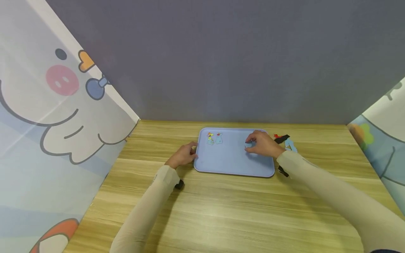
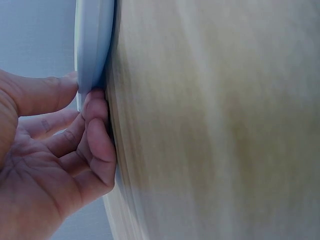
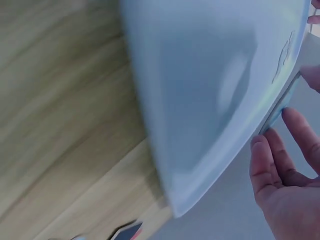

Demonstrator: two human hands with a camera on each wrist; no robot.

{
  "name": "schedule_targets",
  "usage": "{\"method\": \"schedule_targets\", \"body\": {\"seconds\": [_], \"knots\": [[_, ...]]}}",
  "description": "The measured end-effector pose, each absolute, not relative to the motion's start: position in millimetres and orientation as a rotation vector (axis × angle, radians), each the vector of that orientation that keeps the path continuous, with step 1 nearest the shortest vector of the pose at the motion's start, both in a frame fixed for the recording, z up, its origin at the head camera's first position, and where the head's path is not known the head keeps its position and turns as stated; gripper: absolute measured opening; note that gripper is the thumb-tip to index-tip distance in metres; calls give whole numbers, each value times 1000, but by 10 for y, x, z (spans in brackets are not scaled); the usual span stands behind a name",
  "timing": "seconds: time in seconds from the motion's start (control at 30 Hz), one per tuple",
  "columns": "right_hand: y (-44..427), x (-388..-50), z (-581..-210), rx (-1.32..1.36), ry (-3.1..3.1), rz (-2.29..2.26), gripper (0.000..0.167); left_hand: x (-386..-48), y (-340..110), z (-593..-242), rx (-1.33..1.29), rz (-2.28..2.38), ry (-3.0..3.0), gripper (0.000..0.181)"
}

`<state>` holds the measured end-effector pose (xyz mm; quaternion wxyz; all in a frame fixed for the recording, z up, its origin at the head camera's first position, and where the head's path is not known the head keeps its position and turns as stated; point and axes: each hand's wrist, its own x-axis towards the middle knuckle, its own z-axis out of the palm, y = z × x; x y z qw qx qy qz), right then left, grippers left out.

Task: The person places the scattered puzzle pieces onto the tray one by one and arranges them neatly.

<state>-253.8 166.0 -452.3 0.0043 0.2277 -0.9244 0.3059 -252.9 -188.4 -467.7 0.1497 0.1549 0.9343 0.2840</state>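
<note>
Lining the far left, a cartoon-printed wall (image 1: 63, 105) meets the wooden table (image 1: 215, 211). Your left sleeve (image 1: 145, 207) slants up and inward from the bottom of the head view, with a small black object (image 1: 179, 184) showing beside its cuff. Past the cuff, your left hand (image 1: 182, 155) sits at the left end of the blue tray (image 1: 234, 167). From your left wrist you see the gap between thumb and fingers narrow: the thumb lies on the rim, the fingers curl against its outer, lower side, and together they pinch it.

Inside the tray, near its far left corner, lie a patterned piece (image 1: 210, 138) and, just beside it, a light-blue piece (image 1: 219, 138). Toward the right end, your right hand (image 1: 264, 144) reaches over the tray, its fingers bent toward the left; thumb and fingertips hold a thin piece (image 3: 280, 107) by its edges. Its printed face is hard to make out.

Right of the tray, near your right wrist, more pieces (image 1: 289, 143) in black, red and blue lie close together on the table. A black piece (image 1: 283, 171) shows nearer you, beside your right sleeve (image 1: 329, 200), which slants in from the lower right.
</note>
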Motion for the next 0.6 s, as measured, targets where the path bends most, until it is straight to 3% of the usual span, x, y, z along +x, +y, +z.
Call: {"method": "schedule_targets", "body": {"seconds": [0.6], "knots": [[1089,-2888,-4617,796,-2911,1110,20,-2528,-1884,-4663,435,797,2687,52]]}}
